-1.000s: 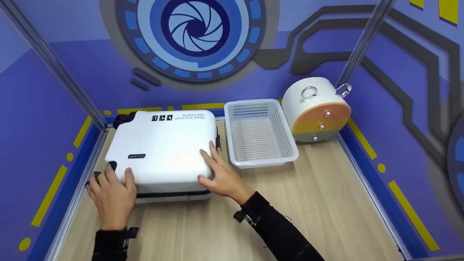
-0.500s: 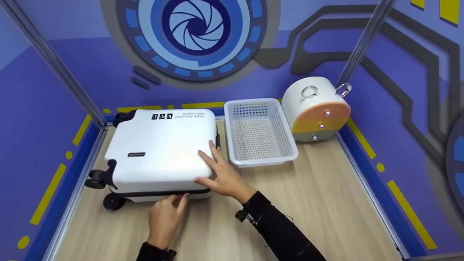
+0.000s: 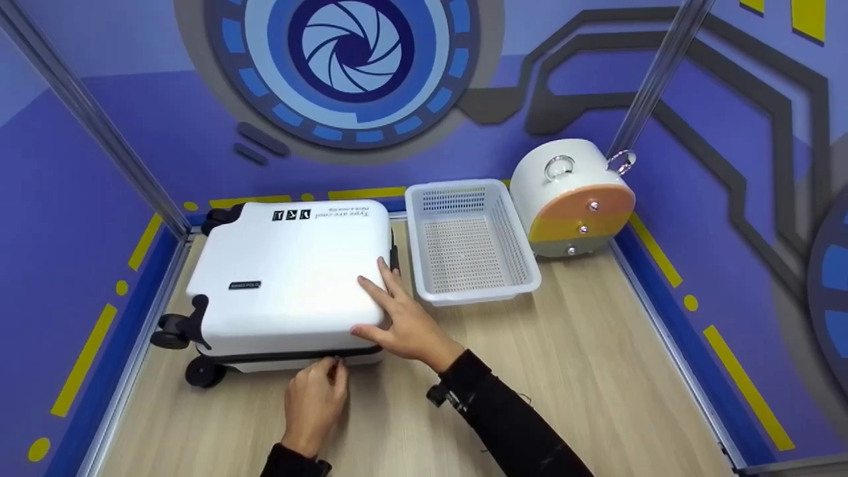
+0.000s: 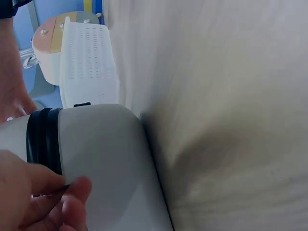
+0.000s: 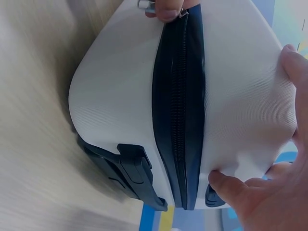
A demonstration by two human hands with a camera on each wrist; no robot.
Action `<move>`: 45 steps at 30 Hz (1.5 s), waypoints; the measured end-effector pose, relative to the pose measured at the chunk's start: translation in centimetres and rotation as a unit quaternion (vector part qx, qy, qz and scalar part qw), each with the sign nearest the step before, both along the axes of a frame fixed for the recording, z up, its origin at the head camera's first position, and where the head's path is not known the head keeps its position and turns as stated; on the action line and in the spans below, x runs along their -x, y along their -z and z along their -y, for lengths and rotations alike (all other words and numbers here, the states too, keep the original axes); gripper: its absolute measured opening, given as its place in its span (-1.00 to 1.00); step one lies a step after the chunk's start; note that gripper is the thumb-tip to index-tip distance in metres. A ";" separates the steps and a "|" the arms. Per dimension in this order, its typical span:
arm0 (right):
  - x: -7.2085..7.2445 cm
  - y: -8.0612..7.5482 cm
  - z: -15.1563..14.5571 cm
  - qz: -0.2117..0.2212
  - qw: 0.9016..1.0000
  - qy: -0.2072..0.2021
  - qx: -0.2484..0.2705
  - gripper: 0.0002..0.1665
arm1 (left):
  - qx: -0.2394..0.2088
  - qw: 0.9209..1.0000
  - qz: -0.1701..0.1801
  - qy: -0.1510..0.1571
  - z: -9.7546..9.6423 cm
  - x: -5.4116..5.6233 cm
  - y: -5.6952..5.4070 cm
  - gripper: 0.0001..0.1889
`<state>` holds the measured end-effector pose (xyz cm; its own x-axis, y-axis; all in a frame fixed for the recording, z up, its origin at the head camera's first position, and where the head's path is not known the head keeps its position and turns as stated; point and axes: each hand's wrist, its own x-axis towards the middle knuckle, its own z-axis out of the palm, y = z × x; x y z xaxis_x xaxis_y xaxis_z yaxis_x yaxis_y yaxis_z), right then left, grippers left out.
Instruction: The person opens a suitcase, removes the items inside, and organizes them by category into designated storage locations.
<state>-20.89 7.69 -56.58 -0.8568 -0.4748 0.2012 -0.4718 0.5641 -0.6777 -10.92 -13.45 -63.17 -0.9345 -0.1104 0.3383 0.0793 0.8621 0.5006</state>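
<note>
A white hard-shell suitcase [image 3: 298, 252] lies flat on the wooden tabletop, its black wheels to the left. My left hand [image 3: 315, 401] is at the suitcase's near side, thumb and fingers pinching the zipper pull [image 5: 184, 13]. The right wrist view shows the black zipper [image 5: 178, 106] running along the side, its teeth joined in the stretch I can see. My right hand [image 3: 412, 326] rests on the near right corner of the lid with fingers spread. Part of the pull is hidden by the left fingers.
A white perforated plastic basket [image 3: 416, 265] stands just right of the suitcase. Beside it, against the back right corner, is a round white drawer box [image 3: 556, 179] with orange, yellow and green fronts. Printed blue-purple walls and metal rails enclose the table.
My left hand has left the suitcase's near left corner, moved right along the front side and taken hold of the zipper pull. The right hand has stayed on the lid corner.
</note>
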 end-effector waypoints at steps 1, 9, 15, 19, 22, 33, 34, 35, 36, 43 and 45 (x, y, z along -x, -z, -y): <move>0.0 0.0 0.0 -0.002 1.000 0.001 -0.002 0.09 | 0.001 1.000 -0.002 0.002 0.1 -0.1 0.0 -0.86; -0.1 0.1 0.4 -0.006 1.000 -0.002 -0.007 0.10 | 0.004 0.999 -0.037 -0.037 3.0 -1.1 0.1 -0.85; -0.1 0.0 0.1 0.000 1.000 -0.002 -0.012 0.10 | 0.005 0.996 -0.038 -0.083 7.3 -1.4 0.4 -0.92; -0.1 -0.2 0.1 0.001 1.000 0.000 -0.014 0.09 | 0.016 0.991 -0.040 -0.124 10.6 -1.5 0.4 -0.85; -0.1 -0.2 0.1 -0.001 1.000 -0.002 -0.015 0.09 | 0.022 0.987 -0.032 -0.157 12.9 -1.7 0.2 -0.80; 0.0 0.0 0.0 -0.005 1.000 -0.006 -0.011 0.09 | -0.017 0.973 0.018 -0.231 18.3 -1.0 -0.9 -0.70; 0.0 0.0 0.0 -0.004 1.000 -0.006 -0.009 0.09 | -0.026 0.972 0.024 -0.233 18.6 -0.9 -1.1 -0.69; 0.0 0.0 0.0 -0.005 1.000 -0.007 -0.008 0.08 | -0.035 0.971 0.029 -0.235 19.0 -0.8 -1.2 -0.69; 0.0 0.0 0.0 -0.005 1.000 -0.007 -0.007 0.08 | -0.042 0.970 0.034 -0.237 19.3 -0.6 -1.3 -0.69; -0.1 -0.1 -0.1 -0.007 1.000 -0.006 -0.004 0.09 | -0.054 0.969 0.033 -0.240 21.0 0.8 -1.8 -0.72; -0.2 0.0 -0.1 -0.008 1.000 -0.005 -0.005 0.09 | -0.056 0.970 0.023 -0.235 21.4 1.3 -1.8 -0.73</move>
<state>-20.74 7.78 -56.60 -0.8488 -0.4852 0.2100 -0.4881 0.5666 -0.6639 -12.25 -34.90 -61.40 -0.7863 -0.5612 0.2584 -0.3343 0.7381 0.5860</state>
